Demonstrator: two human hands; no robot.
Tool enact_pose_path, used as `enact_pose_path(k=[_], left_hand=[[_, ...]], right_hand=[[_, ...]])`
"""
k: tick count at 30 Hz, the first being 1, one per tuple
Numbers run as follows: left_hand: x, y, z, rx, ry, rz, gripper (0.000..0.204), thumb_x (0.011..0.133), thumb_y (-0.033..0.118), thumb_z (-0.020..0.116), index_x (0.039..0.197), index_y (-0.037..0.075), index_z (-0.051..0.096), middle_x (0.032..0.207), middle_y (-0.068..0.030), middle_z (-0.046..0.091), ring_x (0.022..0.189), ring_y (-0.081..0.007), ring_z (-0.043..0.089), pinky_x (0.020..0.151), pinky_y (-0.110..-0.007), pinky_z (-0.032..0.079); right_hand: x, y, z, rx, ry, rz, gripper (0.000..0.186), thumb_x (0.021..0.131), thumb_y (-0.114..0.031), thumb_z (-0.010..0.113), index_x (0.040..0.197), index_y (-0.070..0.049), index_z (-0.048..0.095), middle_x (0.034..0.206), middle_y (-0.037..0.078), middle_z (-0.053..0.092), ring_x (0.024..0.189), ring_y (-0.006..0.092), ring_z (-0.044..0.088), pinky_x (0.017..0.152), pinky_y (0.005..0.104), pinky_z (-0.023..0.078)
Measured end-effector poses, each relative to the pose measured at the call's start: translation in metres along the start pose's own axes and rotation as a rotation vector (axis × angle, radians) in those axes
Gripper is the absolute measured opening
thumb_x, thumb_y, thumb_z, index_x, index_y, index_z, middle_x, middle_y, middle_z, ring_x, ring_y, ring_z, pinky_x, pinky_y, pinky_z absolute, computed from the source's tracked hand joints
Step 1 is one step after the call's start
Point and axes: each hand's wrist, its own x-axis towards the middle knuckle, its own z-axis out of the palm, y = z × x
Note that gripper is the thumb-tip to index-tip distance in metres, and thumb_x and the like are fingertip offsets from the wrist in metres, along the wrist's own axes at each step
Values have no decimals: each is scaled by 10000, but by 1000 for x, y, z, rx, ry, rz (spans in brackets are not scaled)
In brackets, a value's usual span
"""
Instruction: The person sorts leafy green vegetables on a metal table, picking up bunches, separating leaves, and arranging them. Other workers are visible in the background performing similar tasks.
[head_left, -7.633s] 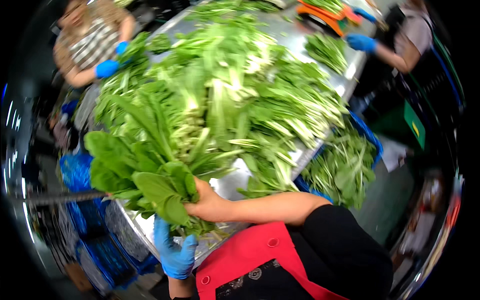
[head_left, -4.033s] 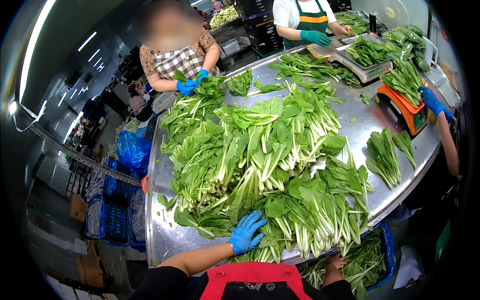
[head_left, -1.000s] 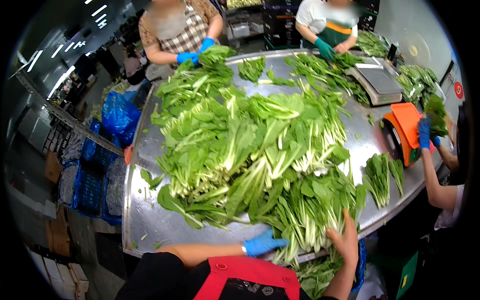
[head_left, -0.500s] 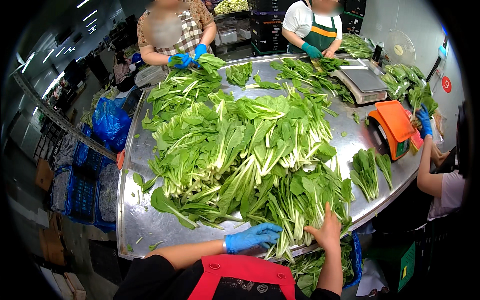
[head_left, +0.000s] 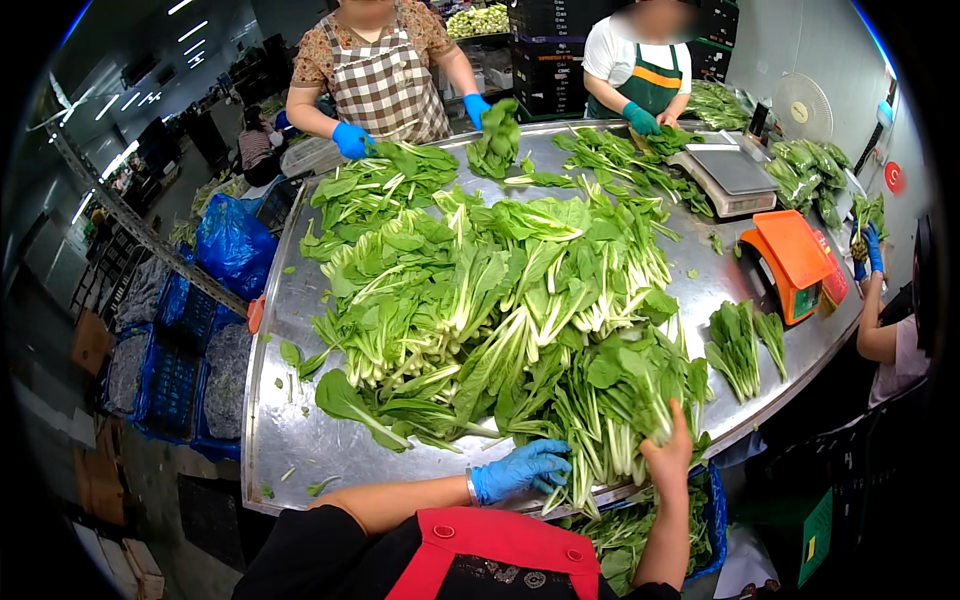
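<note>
A big heap of leafy greens (head_left: 500,290) with pale stalks covers the middle of the metal table (head_left: 275,400). At the near edge, my bare right hand (head_left: 668,455) is closed round the stalks of a bunch of greens (head_left: 635,385), its thumb on the left side. My left hand (head_left: 522,471), in a blue glove, lies to the left beside the stalk ends. Its fingers are loosely bent and apart, with the tips against the stalks and nothing visibly held. Below the table edge, a blue-lined crate (head_left: 718,520) contains more greens.
An orange scale (head_left: 790,250) and a grey scale (head_left: 735,165) stand on the right. Two small bunches (head_left: 735,350) lie near the right edge. Across the table are a co-worker in a checked apron (head_left: 385,85) and another in a green apron (head_left: 655,85); a third person works at far right.
My right hand has closed on a bunch and drawn its leaves together. My left hand has shifted slightly. The co-worker in the checked apron has parted their hands, one now at a separate bunch.
</note>
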Motion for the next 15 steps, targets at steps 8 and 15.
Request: enact_pose_path(k=[8, 15], left_hand=[[-26, -2, -18, -223, 115, 107, 455, 856, 262, 536, 1225, 52, 374, 1112, -122, 517, 953, -255, 555, 793, -388, 477], [-32, 2, -17, -400, 174, 191, 316, 906, 272, 446, 1152, 73, 456, 1053, -116, 568, 971, -277, 557, 810, -416, 475]], right_hand=[[-39, -65, -30, -207, 62, -302, 669, 606, -73, 695, 1231, -53, 456, 1169, 208, 485, 1073, 306, 482, 917, 361, 364], [-30, -29, -48, 219, 31, -295, 494, 665, -82, 673, 1141, -50, 545, 1234, 129, 480, 1139, 265, 457, 962, 354, 336]])
